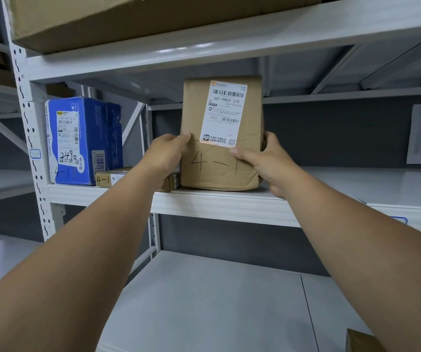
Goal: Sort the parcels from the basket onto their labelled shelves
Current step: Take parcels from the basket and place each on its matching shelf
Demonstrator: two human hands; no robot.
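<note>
**Brown 4-1 parcel standing on the shelf, both hands on it**

The brown parcel (220, 133) stands upright on the white shelf (229, 201), shipping label facing out and "4—1" handwritten below it. Its base rests near the front edge. The left hand (166, 153) holds the parcel's left side, thumb pressed on the front face; the right hand (267, 158) holds the right side, thumb just under the label corner and the other fingers wrapped round the back edge — so both sets of fingers are closed on the parcel, not spread.

To the left on the same shelf: a blue box (77, 141), also marked 4-1, and a small flat carton (107, 177) marked 4-1 lying low between them. The flat carton touches or nearly touches the brown parcel's lower left corner; I cannot tell which, as the left wrist covers the spot.

Judgement on the step: placement looks nearly finished — matching marks suggest this is the right shelf. To do it well, push the parcel back from the lip so the soft, creased base sits fully on the shelf, keep it vertical with the label forward, and check it stands alone before letting go. Release one hand first, the other steadying. Risk: the wrapped parcel looks soft-sided and may lean forward or onto the flat carton.

A large cardboard box (128, 19) sits on the shelf above.
</note>
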